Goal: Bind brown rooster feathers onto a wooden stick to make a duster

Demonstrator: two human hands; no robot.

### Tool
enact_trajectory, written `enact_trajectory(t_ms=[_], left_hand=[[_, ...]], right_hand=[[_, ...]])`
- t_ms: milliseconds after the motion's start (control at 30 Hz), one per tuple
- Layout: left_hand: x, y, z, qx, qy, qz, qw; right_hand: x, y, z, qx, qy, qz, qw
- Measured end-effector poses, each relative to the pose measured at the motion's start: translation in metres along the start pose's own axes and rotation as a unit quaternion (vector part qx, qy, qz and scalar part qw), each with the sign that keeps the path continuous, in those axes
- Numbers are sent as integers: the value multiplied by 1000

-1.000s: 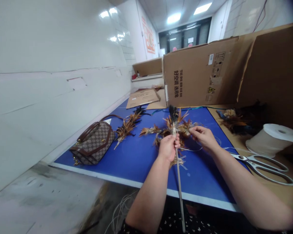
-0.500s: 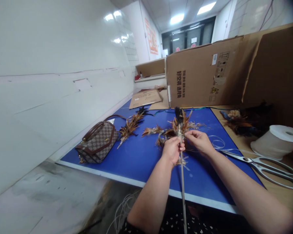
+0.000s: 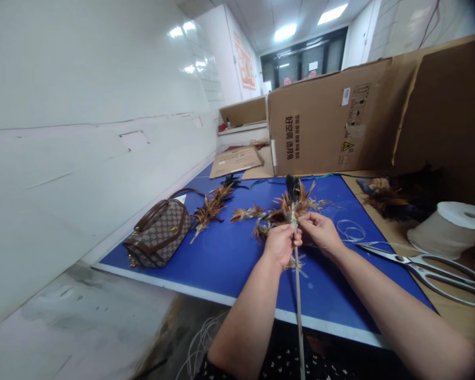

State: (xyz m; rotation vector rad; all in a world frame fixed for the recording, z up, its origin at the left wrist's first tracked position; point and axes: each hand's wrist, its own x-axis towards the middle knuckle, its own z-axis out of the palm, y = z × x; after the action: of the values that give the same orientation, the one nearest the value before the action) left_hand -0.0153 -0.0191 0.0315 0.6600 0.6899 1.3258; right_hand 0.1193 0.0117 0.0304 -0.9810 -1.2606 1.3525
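Note:
My left hand (image 3: 279, 245) is closed round a thin stick (image 3: 298, 306) just below a tuft of brown and black feathers (image 3: 295, 198) at its top. The stick runs down toward my body like a feather duster's handle. Close beside the base of the tuft, my right hand (image 3: 322, 232) is closed in a pinch; what lies between its fingertips is too small to make out. Pale wrapping shows where feathers meet stick. A clear plastic strand (image 3: 350, 231) loops on the table behind my right wrist. More brown feathers (image 3: 247, 212) lie behind my hands.
A feathered stick (image 3: 211, 206) and a patterned handbag (image 3: 158, 232) lie left on the blue tabletop (image 3: 214, 269). At right are large scissors (image 3: 423, 266), a white spool (image 3: 451, 229) and dark feathers (image 3: 399, 195). A big cardboard box (image 3: 324, 126) stands behind.
My right fingertips have shifted very slightly at the base of the feathers. The feather tuft has turned or leaned a little to the right. My left hand keeps its hold.

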Motion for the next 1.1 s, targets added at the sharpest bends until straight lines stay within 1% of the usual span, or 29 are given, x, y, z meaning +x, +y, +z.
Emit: enact_trajectory(t_ms=[233,400,567,700,800,900,1000,1100], left_hand=[[3,-3,-3,12,-11,-19,1000],[4,-4,-5,11,-9,-21,1000],[1,-3,-4,10,-10,-26,1000],[-3,2,-3,5,-7,-15,1000],[-8,14,0,-1,14,21,1000],[-14,32,9,8,39,84,996],[-20,49,21,62,61,163,983],[-24,56,32,123,78,230,962]], right_hand=[[3,7,-4,-23,3,-12,1000],[3,8,-4,-41,10,-35,998],[0,7,-3,-64,10,-54,996],[0,5,-5,-85,27,-76,993],[1,6,-7,-104,37,-96,989],[2,10,-9,-122,24,-108,986],[4,14,-10,-132,6,-115,984],[5,16,-9,-134,-5,-124,983]])
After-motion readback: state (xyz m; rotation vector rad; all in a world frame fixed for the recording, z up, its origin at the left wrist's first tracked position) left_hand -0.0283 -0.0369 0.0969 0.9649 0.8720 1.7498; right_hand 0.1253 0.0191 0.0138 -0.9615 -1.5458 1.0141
